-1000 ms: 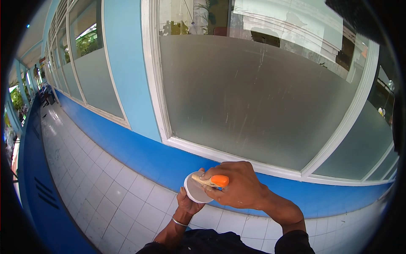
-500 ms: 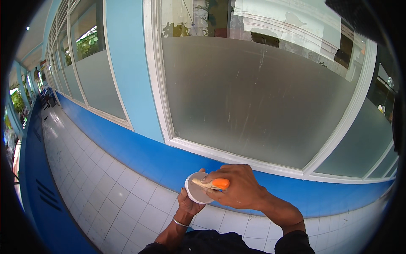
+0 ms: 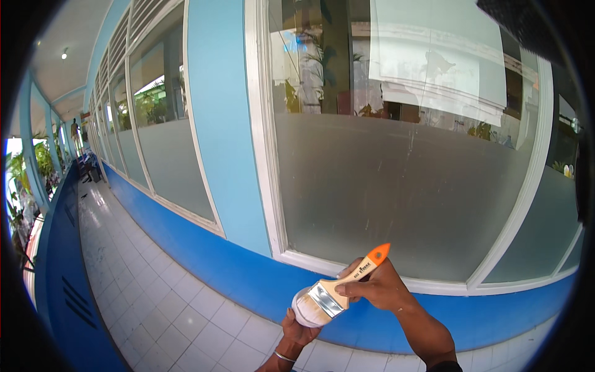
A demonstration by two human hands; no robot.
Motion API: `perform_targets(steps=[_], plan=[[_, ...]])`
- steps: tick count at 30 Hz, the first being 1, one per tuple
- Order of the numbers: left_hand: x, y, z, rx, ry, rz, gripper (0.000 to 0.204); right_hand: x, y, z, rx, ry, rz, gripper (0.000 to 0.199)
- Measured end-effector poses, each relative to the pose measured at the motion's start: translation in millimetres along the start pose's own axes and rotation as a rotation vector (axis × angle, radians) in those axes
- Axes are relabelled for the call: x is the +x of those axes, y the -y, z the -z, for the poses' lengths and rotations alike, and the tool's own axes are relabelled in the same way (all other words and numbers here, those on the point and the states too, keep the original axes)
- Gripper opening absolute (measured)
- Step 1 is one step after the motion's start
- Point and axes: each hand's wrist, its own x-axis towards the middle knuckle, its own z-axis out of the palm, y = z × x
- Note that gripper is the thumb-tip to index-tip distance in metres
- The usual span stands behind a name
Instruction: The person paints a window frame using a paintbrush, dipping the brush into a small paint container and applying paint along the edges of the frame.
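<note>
Paintbrush (image 3: 339, 286), light and stiff-handled with soft bristles, sits over a small white cup (image 3: 304, 310) below the frosted window (image 3: 403, 198). Right hand (image 3: 378, 288) fingers closed around wooden handle, best hold. Left hand (image 3: 299, 332) cups the container underneath.

An open-air corridor of a school-like building: above the right hand (image 3: 378, 288) a frosted window (image 3: 403, 192) in a white frame, blue walls (image 3: 226, 130), white tiled floor (image 3: 149, 291) stretching left, potted plants (image 3: 43, 162) far off.
</note>
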Motion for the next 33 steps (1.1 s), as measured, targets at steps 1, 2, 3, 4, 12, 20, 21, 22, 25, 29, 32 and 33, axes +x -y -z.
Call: perform_targets(steps=[1, 2, 3, 4, 12, 20, 21, 22, 25, 29, 32, 33], plan=[[2.8, -8.0, 2.9, 0.001, 0.029, -0.006, 0.103, 9.8, -0.2, -0.3, -0.011, -0.049, -0.022, 0.033], [7.6, -17.4, 5.4, -0.008, 0.047, 0.011, 0.103, 18.4, 0.4, -0.8, 0.051, -0.080, -0.002, 0.032], [13.9, -28.3, 7.6, 0.016, 0.085, 0.006, 0.103, 27.2, 1.5, -2.8, 0.146, -0.086, 0.052, 0.031], [16.1, -38.2, 8.4, -0.003, 0.081, 0.006, 0.100, 36.3, 4.3, -5.1, 0.200, -0.159, 0.036, 0.030], [50.8, -139.2, -19.2, -0.108, -0.080, -0.083, 0.076, 123.4, 111.3, -37.7, 0.475, -0.384, 0.784, 0.037], [76.5, -198.2, -57.0, -0.066, -0.159, -0.056, 0.057, 228.6, 311.4, -51.1, -0.190, -0.610, 1.532, 0.028], [79.6, -199.3, -58.6, -0.082, -0.188, -0.060, 0.055, 238.9, 331.2, -52.0, -0.193, -0.603, 1.555, 0.028], [82.1, -199.0, -59.0, -0.084, -0.167, -0.071, 0.055, 248.6, 349.2, -53.5, -0.309, -0.614, 1.606, 0.027], [92.9, -192.3, -54.2, -0.135, -0.169, -0.124, 0.055, 269.1, 382.6, -54.7, -0.542, -0.611, 1.608, 0.026], [110.2, -178.7, -41.7, -0.253, -0.144, -0.151, 0.060, 283.0, 404.2, -55.6, -0.661, -0.593, 1.566, 0.024], [118.4, -172.6, -34.0, -0.239, -0.082, -0.165, 0.061, 288.4, 411.9, -55.5, -0.681, -0.604, 1.573, 0.022], [120.8, -170.5, -33.1, -0.267, -0.072, -0.168, 0.061, 290.0, 412.8, -55.4, -0.681, -0.617, 1.573, 0.021]])
